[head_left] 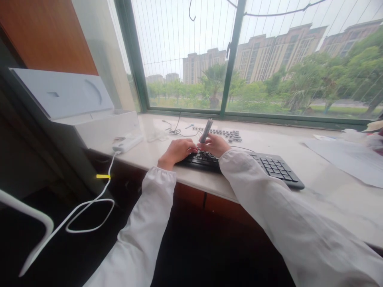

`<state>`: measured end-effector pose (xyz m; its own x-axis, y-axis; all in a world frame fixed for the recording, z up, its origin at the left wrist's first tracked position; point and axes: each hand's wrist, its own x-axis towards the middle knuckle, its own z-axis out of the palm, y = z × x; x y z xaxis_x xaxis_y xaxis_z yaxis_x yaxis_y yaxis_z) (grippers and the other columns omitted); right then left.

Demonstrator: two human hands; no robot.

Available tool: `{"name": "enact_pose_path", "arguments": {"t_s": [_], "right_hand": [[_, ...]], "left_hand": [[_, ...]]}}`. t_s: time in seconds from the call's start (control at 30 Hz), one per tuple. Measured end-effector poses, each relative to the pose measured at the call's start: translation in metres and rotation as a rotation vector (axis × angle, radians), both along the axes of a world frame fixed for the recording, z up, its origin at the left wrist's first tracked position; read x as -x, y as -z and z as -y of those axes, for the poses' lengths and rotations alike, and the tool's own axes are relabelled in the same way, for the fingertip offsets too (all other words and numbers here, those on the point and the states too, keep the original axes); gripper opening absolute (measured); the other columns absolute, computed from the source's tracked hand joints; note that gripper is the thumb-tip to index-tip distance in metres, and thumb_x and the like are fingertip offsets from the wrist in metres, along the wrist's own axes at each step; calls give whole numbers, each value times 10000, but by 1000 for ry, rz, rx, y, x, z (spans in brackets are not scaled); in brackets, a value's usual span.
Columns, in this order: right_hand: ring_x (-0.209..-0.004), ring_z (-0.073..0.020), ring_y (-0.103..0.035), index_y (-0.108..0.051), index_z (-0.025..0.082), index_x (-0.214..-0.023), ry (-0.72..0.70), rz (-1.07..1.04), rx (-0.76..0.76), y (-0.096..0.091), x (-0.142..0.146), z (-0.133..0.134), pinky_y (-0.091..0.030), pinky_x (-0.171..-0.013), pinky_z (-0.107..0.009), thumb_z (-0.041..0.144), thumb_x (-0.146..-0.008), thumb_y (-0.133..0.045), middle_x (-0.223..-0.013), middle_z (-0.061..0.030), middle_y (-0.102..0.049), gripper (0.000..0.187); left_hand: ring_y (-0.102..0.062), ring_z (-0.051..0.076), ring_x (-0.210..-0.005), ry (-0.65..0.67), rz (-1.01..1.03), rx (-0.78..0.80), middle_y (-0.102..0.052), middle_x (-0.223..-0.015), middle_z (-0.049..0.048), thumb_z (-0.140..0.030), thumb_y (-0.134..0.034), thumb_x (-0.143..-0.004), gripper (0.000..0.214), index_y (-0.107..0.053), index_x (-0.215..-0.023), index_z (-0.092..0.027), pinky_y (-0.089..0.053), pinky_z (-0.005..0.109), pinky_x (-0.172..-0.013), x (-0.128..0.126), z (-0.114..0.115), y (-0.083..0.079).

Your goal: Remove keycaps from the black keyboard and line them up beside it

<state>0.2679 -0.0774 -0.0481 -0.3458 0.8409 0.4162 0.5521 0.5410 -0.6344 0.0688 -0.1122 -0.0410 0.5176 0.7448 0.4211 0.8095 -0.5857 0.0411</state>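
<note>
A black keyboard [277,169] lies along the near edge of the white counter. Part of its key area, near my hands, shows pale switches without caps. My left hand [178,151] is at the keyboard's left end, fingers bent and closed over its top. Between the fingers of my right hand [217,145] a slim dark grey tool [207,129] stands almost upright, tilted slightly right, its lower end down at the keys; that tip is hidden. Behind the hands, rows of loose keycaps [235,134] lie on the counter.
On the left are an open white box [101,127] and a white power strip [128,142], its cord [89,213] hanging off the edge. A thin dark cable [176,130] lies toward the window [185,59]. Papers [347,157] and plastic bags [356,135] are on the right.
</note>
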Motion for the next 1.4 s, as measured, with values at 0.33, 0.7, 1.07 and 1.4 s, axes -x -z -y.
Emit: {"name": "enact_pose_path", "arguments": {"t_s": [0.33,0.7,1.07,1.4], "right_hand": [[-664,-153,-658,-607,190,-939,-6,1,28,4,1,-4,-507,-622,-245,185,-680,-751,-733,2,-670,297],[-741,-209,-678,-600,201,-938,178,108,65,-9,13,17,-506,-680,-282,179,-694,-737,-747,-29,-695,281],[-700,-136,-674,-629,208,-973,141,-73,95,2,18,18,-500,-664,-211,122,-700,-678,-705,18,-690,291],[-775,-144,-682,-607,214,-1033,146,40,71,-5,21,21,-487,-689,-209,155,-736,-684,-778,8,-712,313]], "left_hand": [[-618,168,-893,29,6,-23,-677,-1024,-23,-423,-534,-899,214,-712,-969,-328,-426,245,-704,1,-5,3],[-625,168,-893,56,-22,-23,-680,-994,8,-352,-507,-913,227,-711,-921,-254,-444,250,-739,-3,-1,-3],[-643,170,-831,92,-8,-29,-690,-963,6,-325,-510,-901,210,-703,-920,-245,-437,252,-675,-1,-5,0],[-638,173,-829,81,6,-29,-693,-962,11,-332,-527,-895,203,-711,-929,-252,-430,244,-680,0,-7,2]]}}
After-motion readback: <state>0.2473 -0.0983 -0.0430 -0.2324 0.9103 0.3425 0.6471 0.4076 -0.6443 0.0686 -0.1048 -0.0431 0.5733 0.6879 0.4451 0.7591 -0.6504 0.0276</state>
